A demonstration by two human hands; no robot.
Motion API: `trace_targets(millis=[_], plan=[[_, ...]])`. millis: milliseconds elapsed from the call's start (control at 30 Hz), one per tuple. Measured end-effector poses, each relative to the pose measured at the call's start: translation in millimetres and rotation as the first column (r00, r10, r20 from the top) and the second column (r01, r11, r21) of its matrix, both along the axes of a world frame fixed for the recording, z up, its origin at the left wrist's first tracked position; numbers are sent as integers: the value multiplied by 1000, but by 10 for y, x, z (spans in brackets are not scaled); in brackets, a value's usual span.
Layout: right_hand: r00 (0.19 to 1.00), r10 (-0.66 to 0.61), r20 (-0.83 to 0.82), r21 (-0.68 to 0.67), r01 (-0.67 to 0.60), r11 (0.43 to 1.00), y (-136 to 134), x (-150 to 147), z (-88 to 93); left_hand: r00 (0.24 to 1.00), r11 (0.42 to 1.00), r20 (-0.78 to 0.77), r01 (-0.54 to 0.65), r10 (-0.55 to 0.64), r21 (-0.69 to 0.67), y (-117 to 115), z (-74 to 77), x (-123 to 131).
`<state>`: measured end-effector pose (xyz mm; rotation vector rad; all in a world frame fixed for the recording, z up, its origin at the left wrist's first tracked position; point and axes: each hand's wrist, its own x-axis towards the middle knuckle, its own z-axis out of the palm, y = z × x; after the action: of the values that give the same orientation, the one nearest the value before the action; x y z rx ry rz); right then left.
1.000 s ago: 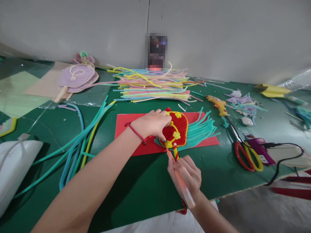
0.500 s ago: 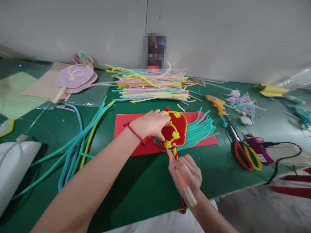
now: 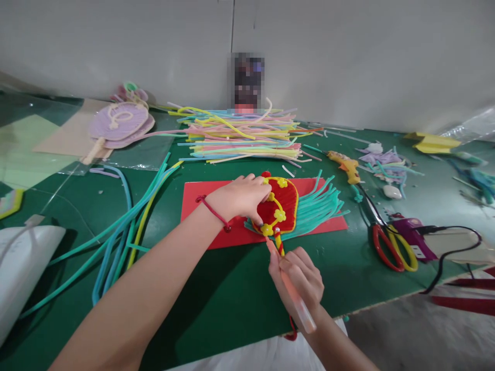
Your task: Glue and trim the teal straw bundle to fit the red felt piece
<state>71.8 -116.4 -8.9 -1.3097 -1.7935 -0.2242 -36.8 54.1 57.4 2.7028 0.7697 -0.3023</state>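
Observation:
A small red fan [image 3: 280, 206] with yellow trim and yellow flowers lies on a red sheet [image 3: 201, 198] over a bunch of teal strips [image 3: 319, 206]. My left hand [image 3: 242, 197] rests on the fan's left side, fingers curled down onto it, pressing it flat. My right hand [image 3: 299, 281] is closed round a translucent pink stick tool [image 3: 296, 304], whose tip meets the fan's red and yellow handle [image 3: 278, 242] just below the fan. A red cord circles my left wrist.
A pile of pastel strips [image 3: 240, 136] lies behind the sheet, long teal and blue strips [image 3: 124, 226] to the left, purple fans [image 3: 118, 121] far left. On the right are a yellow glue gun [image 3: 348, 166], red and yellow scissors [image 3: 394, 250], a purple device [image 3: 415, 239] with a black cord, and the table's edge.
Hardly anything differs. My right hand with the stick tool has shifted slightly down and right along the fan's handle. My left hand stays on the fan.

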Motion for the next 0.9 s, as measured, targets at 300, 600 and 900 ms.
trace_targets(millis=[300,600,900], plan=[[999,38,34,-15,-37,999,33,-19,18,1000,1000,27,-3,3,-4,13,-28,-9],[995,-92,47,42,90,995,-17,15,4,1000,1000,30,-4,4,-12,12,-20,-14],[995,-97,34,17,96,995,-1,12,3,1000,1000,11,-8,8,-4,7,-11,-6]])
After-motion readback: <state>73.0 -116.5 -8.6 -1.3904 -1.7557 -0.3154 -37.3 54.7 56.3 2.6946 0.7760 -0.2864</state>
